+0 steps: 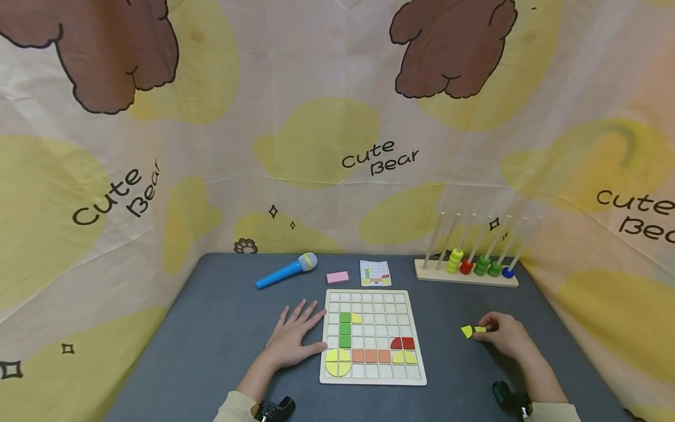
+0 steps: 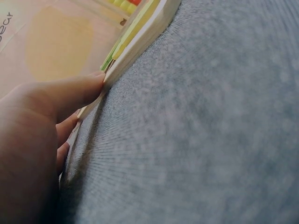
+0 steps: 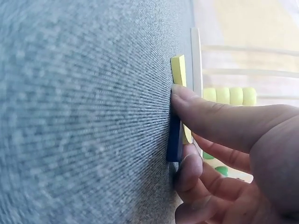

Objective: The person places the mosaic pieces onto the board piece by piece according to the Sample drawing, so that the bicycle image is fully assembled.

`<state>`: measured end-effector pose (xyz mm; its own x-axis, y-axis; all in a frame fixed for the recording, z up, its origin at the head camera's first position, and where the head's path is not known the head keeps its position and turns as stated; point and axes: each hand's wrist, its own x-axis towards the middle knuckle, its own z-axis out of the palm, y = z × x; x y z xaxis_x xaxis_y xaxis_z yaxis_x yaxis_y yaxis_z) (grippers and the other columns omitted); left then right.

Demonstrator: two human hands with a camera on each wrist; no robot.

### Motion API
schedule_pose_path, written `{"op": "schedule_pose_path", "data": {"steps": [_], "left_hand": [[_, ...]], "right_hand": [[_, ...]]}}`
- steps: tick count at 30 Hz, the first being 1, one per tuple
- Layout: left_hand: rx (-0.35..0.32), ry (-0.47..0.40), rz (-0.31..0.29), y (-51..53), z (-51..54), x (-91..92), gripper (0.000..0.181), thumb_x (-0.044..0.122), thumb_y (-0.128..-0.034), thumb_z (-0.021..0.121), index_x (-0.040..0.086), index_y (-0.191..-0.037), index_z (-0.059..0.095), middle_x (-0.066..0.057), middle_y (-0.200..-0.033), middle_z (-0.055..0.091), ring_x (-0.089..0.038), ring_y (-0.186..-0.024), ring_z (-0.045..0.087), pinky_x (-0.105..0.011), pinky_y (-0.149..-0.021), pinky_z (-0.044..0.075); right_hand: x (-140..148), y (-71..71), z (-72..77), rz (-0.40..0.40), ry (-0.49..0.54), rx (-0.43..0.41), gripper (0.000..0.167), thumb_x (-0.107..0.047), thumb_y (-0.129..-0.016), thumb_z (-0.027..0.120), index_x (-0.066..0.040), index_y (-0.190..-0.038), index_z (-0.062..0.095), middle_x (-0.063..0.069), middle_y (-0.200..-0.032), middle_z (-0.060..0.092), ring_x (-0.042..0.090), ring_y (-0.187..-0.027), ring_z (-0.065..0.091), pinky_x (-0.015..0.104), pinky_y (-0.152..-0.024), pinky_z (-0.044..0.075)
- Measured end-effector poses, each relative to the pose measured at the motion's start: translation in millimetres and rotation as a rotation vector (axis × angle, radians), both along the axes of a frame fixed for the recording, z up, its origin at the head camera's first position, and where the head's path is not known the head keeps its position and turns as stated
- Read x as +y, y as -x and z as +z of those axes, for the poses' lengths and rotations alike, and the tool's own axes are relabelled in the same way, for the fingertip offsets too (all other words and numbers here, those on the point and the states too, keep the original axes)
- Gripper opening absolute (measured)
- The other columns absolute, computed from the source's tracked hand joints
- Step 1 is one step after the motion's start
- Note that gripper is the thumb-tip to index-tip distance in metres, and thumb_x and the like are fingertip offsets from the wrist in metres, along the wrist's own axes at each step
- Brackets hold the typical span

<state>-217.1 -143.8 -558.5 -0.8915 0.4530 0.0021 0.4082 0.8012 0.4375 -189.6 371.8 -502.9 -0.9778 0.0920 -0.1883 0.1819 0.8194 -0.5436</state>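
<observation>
A white grid board (image 1: 371,375) lies flat on the table, bearing green, yellow, red and orange tiles. My left hand (image 1: 291,337) rests spread beside it, thumb and forefinger touching its left edge; in the left wrist view the thumb (image 2: 84,93) meets the board's rim (image 2: 140,44). To the right of the board, my right hand (image 1: 503,334) pinches a small yellow tile (image 1: 480,329) low over the table. A yellow quarter-circle tile (image 1: 466,332) is just left of the fingertips. The right wrist view shows a dark blue piece (image 3: 174,142) by the thumb, partly hidden.
Behind the board are a blue toy microphone (image 1: 285,274), a pink block (image 1: 337,278) and a pattern card (image 1: 375,274). A peg stand with coloured beads (image 1: 466,275) stands at the back right. A printed cloth (image 1: 316,205) hangs behind the table.
</observation>
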Motion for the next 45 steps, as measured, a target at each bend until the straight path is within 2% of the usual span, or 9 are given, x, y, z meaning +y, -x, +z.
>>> {"op": "schedule_pose_path", "data": {"steps": [10,15,19,26,30,34,38,41,45], "left_hand": [[-0.006,-0.001,0.002,-1.0,0.3,0.9,0.083,0.074,-0.0888,0.052,0.034,-0.159,0.034,0.002,-0.168,0.024,-0.029,-0.158,0.010,-0.062,-0.122,0.000],[-0.003,0.003,0.003,-0.4,-1.1,1.4,0.082,0.074,-0.0890,0.052,0.033,-0.159,0.034,0.002,-0.168,0.025,-0.030,-0.158,0.011,-0.063,-0.122,0.001],[0.003,0.004,0.002,0.4,-1.7,1.8,0.082,0.074,-0.0891,0.051,0.034,-0.159,0.034,0.002,-0.168,0.025,-0.029,-0.158,0.011,-0.064,-0.122,0.001],[0.008,-0.008,-0.005,0.9,-1.7,1.9,0.082,0.074,-0.0892,0.053,0.033,-0.158,0.035,0.000,-0.167,0.027,-0.032,-0.157,0.013,-0.066,-0.121,0.002],[0.021,-0.021,-0.008,0.9,-2.9,1.3,0.081,0.071,-0.0896,0.055,0.031,-0.158,0.037,-0.003,-0.166,0.029,-0.036,-0.156,0.015,-0.068,-0.120,0.003],[0.009,-0.012,-0.004,1.0,-0.9,0.8,0.081,0.071,-0.0897,0.054,0.032,-0.158,0.035,-0.002,-0.167,0.027,-0.034,-0.157,0.013,-0.066,-0.121,0.002],[-0.001,-0.001,0.003,0.6,1.0,1.0,0.081,0.072,-0.0898,0.053,0.033,-0.159,0.034,0.001,-0.168,0.025,-0.031,-0.157,0.011,-0.065,-0.122,0.001],[0.004,-0.004,0.004,0.4,0.8,1.2,0.081,0.072,-0.0898,0.053,0.032,-0.158,0.036,0.001,-0.167,0.026,-0.031,-0.157,0.012,-0.065,-0.121,0.001],[0.008,-0.007,0.003,0.3,0.4,1.3,0.081,0.072,-0.0895,0.053,0.033,-0.158,0.035,0.001,-0.167,0.026,-0.031,-0.157,0.012,-0.065,-0.122,0.001]], "right_hand": [[-0.5,-0.5,0.4,-0.009,0.032,0.026,0.033,-0.027,-0.084,0.083,-0.001,-0.099,0.069,0.005,-0.086,0.065,0.020,-0.079,0.055,0.031,-0.066,0.043],[-8.1,-3.8,4.8,0.000,0.040,0.064,0.029,-0.030,-0.086,0.081,-0.005,-0.097,0.073,0.002,-0.081,0.065,0.017,-0.073,0.054,0.030,-0.062,0.043],[-22.2,-7.3,11.0,0.017,0.071,0.095,0.027,-0.032,-0.087,0.080,-0.007,-0.096,0.074,0.000,-0.079,0.067,0.016,-0.069,0.057,0.029,-0.058,0.046],[-54.6,-11.9,21.4,0.046,0.150,0.136,0.025,-0.025,-0.090,0.078,-0.003,-0.101,0.076,0.005,-0.082,0.073,0.017,-0.066,0.063,0.027,-0.055,0.051],[-74.4,-13.5,21.9,0.063,0.183,0.146,0.021,-0.026,-0.090,0.078,-0.009,-0.101,0.078,0.000,-0.084,0.072,0.015,-0.070,0.059,0.025,-0.058,0.050],[-91.6,-15.5,20.7,0.091,0.222,0.162,0.015,-0.025,-0.088,0.079,-0.013,-0.097,0.079,-0.002,-0.082,0.071,0.014,-0.070,0.056,0.025,-0.058,0.048],[-106.2,-18.7,18.7,0.081,0.265,0.147,0.013,-0.022,-0.087,0.081,-0.013,-0.096,0.077,-0.002,-0.078,0.069,0.014,-0.066,0.057,0.025,-0.056,0.049],[-114.3,-22.3,16.7,0.088,0.292,0.100,0.016,-0.023,-0.086,0.082,-0.012,-0.095,0.076,0.000,-0.077,0.069,0.015,-0.065,0.058,0.025,-0.055,0.050],[-120.8,-27.9,13.8,0.155,0.320,0.033,0.019,-0.027,-0.086,0.081,-0.010,-0.094,0.075,0.003,-0.077,0.070,0.016,-0.066,0.059,0.025,-0.056,0.050]]}}
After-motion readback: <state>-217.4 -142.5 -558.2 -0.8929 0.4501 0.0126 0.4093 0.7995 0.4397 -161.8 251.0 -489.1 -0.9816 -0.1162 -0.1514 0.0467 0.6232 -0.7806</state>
